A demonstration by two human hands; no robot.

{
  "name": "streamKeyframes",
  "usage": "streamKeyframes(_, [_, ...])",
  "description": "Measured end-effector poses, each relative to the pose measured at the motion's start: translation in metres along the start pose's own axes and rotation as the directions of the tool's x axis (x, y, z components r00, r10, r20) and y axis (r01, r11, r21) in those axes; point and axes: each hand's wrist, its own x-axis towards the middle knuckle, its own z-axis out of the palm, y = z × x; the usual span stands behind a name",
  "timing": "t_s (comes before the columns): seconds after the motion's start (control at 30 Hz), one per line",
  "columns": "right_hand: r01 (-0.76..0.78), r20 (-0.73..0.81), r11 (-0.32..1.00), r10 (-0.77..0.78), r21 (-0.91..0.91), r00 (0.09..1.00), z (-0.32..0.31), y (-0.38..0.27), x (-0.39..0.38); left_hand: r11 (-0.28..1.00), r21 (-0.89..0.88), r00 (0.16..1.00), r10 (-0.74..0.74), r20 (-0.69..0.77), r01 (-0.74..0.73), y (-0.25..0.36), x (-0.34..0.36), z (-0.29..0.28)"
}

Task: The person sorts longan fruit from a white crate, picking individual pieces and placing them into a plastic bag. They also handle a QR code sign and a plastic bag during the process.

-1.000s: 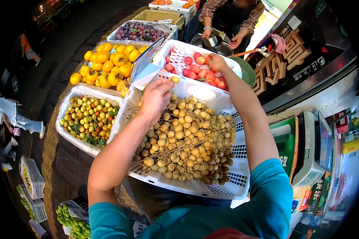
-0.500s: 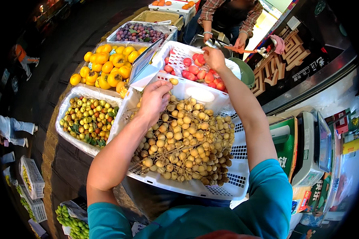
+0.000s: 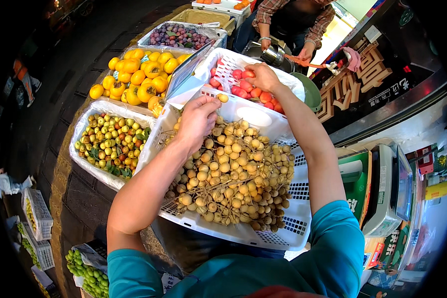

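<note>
My left hand [image 3: 201, 116] pinches a small round tan fruit [image 3: 223, 98] at the back rim of a white perforated crate [image 3: 295, 231]. Bunches of longans [image 3: 223, 184] on twigs fill much of that crate, below my hand. Behind it, my right hand [image 3: 263, 75] reaches into a white lined box [image 3: 292, 85] of small red fruits [image 3: 244, 90]. Its fingers curl down over the fruit at the box's middle; whether one is gripped is hidden. A clear lid-like panel [image 3: 186, 74] stands tilted left of that box.
Boxes of jujubes [image 3: 109, 141], yellow persimmons [image 3: 134, 82] and purple plums [image 3: 179, 36] line the left. A person in plaid [image 3: 318, 20] handles a metal pot [image 3: 273, 54] beyond. A weighing scale [image 3: 382, 191] stands right; green fruit [image 3: 87, 273] lies low left, beside a dark walkway [image 3: 59, 64].
My right hand has lowered from above the red fruit box onto its fruit. My left hand has shifted slightly right, still pinching the tan fruit. The passers-by at left have moved.
</note>
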Motion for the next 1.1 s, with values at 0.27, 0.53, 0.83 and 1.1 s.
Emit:
streamKeyframes(0.27, [-0.142,-0.040,0.980,0.149,0.139,0.988,-0.001,0.001,0.001,0.999,0.043,1.000,-0.007,0.015,0.006,0.002,-0.002,0.000])
streamKeyframes(0.53, [-0.541,-0.086,0.828,0.534,-0.150,0.841,-0.018,0.062,-0.011,1.000,0.025,1.000,-0.010,-0.015,0.011,0.000,-0.002,-0.001])
streamKeyframes(0.83, [-0.472,0.409,0.881,0.444,-0.037,0.797,-0.006,0.070,-0.023,1.000,0.015,1.000,-0.010,-0.022,0.011,0.000,-0.001,0.001])
streamKeyframes(1.1, [-0.157,-0.192,0.987,0.161,0.035,0.968,-0.032,-0.022,-0.010,1.000,0.020,1.000,-0.006,-0.015,0.006,0.000,-0.001,0.000])
